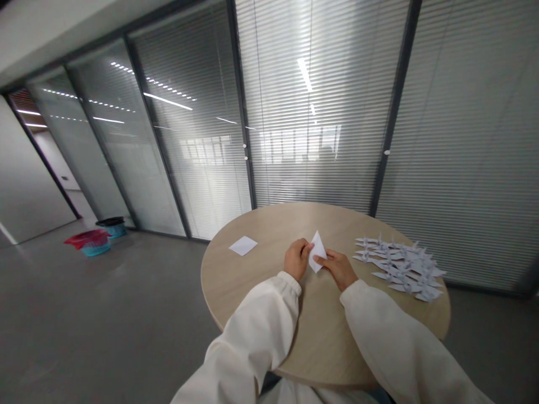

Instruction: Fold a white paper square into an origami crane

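Observation:
Between my two hands is a small piece of folded white paper (316, 253), pointed at its top and bottom, over the middle of the round table. My left hand (297, 258) pinches its left edge between thumb and fingers. On the other side my right hand (339, 268) grips the lower right edge, thumb on the front face. Some of the fingers are hidden behind the paper. A white square of paper (243, 246) lies flat on the table to the left. Several folded white paper cranes (404, 266) are gathered in rows at the right.
The round wooden table (324, 353) is close to a glass partition with blinds (315, 168). On the grey floor at far left stand a bin with a red liner (90, 241) and another with a black liner (113, 225).

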Demonstrator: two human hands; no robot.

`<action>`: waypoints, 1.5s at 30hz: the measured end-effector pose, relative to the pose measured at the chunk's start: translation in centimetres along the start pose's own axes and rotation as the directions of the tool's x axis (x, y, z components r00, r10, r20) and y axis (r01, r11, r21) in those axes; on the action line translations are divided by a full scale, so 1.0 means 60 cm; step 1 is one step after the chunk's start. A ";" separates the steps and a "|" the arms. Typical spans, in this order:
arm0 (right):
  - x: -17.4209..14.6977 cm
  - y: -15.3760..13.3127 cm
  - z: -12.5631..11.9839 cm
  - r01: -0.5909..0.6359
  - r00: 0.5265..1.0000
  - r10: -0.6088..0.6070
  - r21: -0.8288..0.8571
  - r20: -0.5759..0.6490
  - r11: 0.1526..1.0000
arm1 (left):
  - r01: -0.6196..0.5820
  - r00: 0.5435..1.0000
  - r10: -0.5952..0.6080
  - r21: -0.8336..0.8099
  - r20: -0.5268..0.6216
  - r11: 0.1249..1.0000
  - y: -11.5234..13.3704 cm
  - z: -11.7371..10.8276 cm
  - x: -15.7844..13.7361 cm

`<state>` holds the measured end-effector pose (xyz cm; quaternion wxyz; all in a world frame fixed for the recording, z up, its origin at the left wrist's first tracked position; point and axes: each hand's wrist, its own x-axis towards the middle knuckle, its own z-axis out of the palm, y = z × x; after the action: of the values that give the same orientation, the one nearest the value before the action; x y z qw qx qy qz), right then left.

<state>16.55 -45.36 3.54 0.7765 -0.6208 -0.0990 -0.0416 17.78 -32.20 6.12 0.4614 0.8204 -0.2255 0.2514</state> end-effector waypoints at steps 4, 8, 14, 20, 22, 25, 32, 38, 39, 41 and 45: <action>-0.003 -0.005 0.002 0.008 1.000 -0.008 0.007 -0.019 1.000 | 0.061 0.997 -0.058 -0.044 0.055 0.997 0.002 -0.003 -0.001; -0.003 -0.002 0.002 -0.004 1.000 0.004 0.033 0.022 0.999 | 0.020 0.997 -0.016 -0.052 0.073 0.998 0.003 -0.007 -0.002; 0.000 -0.004 0.000 0.019 1.000 -0.019 -0.042 -0.008 0.999 | 0.002 0.993 0.004 -0.055 0.120 0.998 0.003 -0.006 -0.002; 0.004 -0.009 -0.008 0.068 0.995 -0.071 -0.048 -0.064 0.997 | -0.045 0.974 0.058 -0.063 0.220 0.997 -0.005 -0.001 -0.005; 0.004 -0.009 -0.011 0.075 0.994 -0.081 -0.069 -0.079 0.995 | -0.061 0.967 0.077 -0.073 0.245 0.995 -0.007 0.000 -0.006; 0.004 -0.009 -0.016 0.095 0.988 -0.109 -0.131 -0.105 0.987 | -0.042 0.959 0.065 -0.089 0.274 0.995 -0.007 0.002 -0.007; 0.004 -0.012 -0.020 0.104 0.986 -0.127 -0.190 -0.113 0.976 | 0.007 0.955 0.023 -0.097 0.296 0.995 -0.006 0.001 -0.008; 0.008 -0.010 -0.022 0.164 0.976 -0.182 -0.149 -0.120 0.975 | -0.027 0.940 0.056 -0.089 0.337 0.996 -0.006 -0.001 -0.009; 0.009 -0.010 -0.023 0.176 0.971 -0.197 -0.158 -0.133 0.972 | -0.036 0.936 0.065 -0.091 0.346 0.995 -0.006 0.000 -0.009; 0.011 -0.009 -0.026 0.189 0.961 -0.225 -0.210 -0.163 0.959 | -0.054 0.932 0.085 -0.098 0.351 0.994 -0.006 0.001 -0.010; 0.010 -0.010 -0.030 0.208 0.943 -0.275 -0.312 -0.187 0.927 | -0.063 0.928 0.097 -0.105 0.360 0.993 -0.006 0.002 -0.010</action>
<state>17.21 -47.21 3.85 0.6730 -0.7011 -0.0787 -0.2220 17.56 -32.02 5.45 0.4379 0.8210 -0.3516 0.1029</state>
